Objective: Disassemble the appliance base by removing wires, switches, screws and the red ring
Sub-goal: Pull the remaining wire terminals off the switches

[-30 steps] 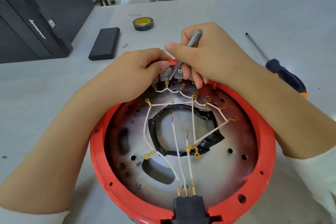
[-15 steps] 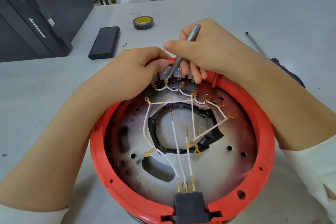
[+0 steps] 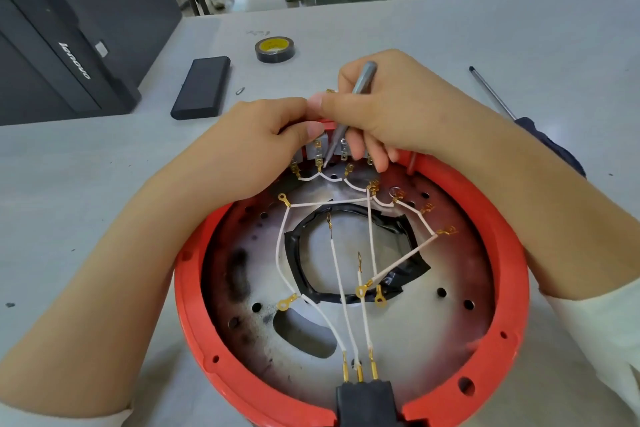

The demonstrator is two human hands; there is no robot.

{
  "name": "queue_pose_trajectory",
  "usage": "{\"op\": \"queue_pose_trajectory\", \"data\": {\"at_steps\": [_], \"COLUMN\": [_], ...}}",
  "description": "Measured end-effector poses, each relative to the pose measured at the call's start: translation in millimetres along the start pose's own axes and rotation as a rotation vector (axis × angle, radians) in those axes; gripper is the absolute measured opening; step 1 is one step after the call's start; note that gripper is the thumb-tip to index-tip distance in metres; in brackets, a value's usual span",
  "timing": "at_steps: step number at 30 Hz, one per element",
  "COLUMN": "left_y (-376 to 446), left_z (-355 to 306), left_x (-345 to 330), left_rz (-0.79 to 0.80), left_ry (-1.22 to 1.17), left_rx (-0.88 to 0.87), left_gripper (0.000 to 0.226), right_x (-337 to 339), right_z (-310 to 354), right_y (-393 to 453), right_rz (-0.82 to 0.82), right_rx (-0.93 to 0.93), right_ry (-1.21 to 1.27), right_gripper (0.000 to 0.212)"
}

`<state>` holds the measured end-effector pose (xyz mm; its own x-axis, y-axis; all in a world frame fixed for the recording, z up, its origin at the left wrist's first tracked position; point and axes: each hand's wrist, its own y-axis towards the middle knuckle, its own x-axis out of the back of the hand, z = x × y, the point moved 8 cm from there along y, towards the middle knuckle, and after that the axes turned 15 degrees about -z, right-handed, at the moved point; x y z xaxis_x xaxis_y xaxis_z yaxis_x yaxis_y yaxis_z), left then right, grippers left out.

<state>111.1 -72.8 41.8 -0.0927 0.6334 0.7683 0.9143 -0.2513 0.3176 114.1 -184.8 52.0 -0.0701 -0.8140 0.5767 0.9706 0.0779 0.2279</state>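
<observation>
The appliance base (image 3: 349, 340) sits low in the middle of the frame, on the grey counter (image 3: 450, 45). Its red ring (image 3: 512, 274) goes all the way around a metal plate. White wires (image 3: 341, 284) with gold ends cross the plate. Some run down to a black plug (image 3: 369, 402) at the bottom edge.

At the top of the ring is a row of grey switches (image 3: 317, 147). Both hands work there. The left hand (image 3: 249, 146) curls its fingers over the rim by the switches, probably to keep the base from sliding. The right hand (image 3: 377, 111) pinches a thin grey metal tool (image 3: 346, 114) like a pencil. The tip points down at a gold wire end on a switch, likely to pry it loose.

Farther out, a screwdriver (image 3: 502, 104) lies at the right, partly hidden behind the right arm. A roll of tape (image 3: 274, 49) and a flat black block (image 3: 202, 88) lie above the hands. A big black box (image 3: 69, 38) fills the upper left.
</observation>
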Motion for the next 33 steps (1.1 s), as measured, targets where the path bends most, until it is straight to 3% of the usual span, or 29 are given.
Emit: {"op": "queue_pose_trajectory", "data": {"at_steps": [3, 8, 18, 23, 28, 30, 33], "left_y": [0, 0, 0, -1, -3, -4, -5], "left_z": [0, 4, 2, 3, 2, 0, 0], "left_x": [0, 0, 1, 0, 0, 0, 1], "left_rz": [0.0, -0.016, -0.017, 0.001, 0.079, 0.088, 0.076], "left_ry": [0.001, 0.016, 0.019, -0.016, -0.179, -0.226, -0.253], "left_rx": [-0.006, 0.012, 0.001, -0.003, 0.011, 0.005, 0.007], "left_gripper": [0.023, 0.021, 0.024, 0.023, 0.03, 0.029, 0.026], "right_x": [-2, 13, 0, 13, 15, 13, 18], "right_z": [-1, 0, 2, 0, 9, 18, 38], "right_y": [1, -2, 1, -1, -12, -18, -25], "right_rz": [0.006, -0.17, -0.016, -0.177, -0.203, -0.186, -0.3], "right_rx": [0.007, 0.041, 0.035, 0.06, 0.179, 0.246, 0.416], "right_ry": [-0.068, 0.052, 0.019, 0.125, 0.135, 0.118, -0.026], "right_gripper": [0.042, 0.038, 0.039, 0.038, 0.024, 0.028, 0.041]}}
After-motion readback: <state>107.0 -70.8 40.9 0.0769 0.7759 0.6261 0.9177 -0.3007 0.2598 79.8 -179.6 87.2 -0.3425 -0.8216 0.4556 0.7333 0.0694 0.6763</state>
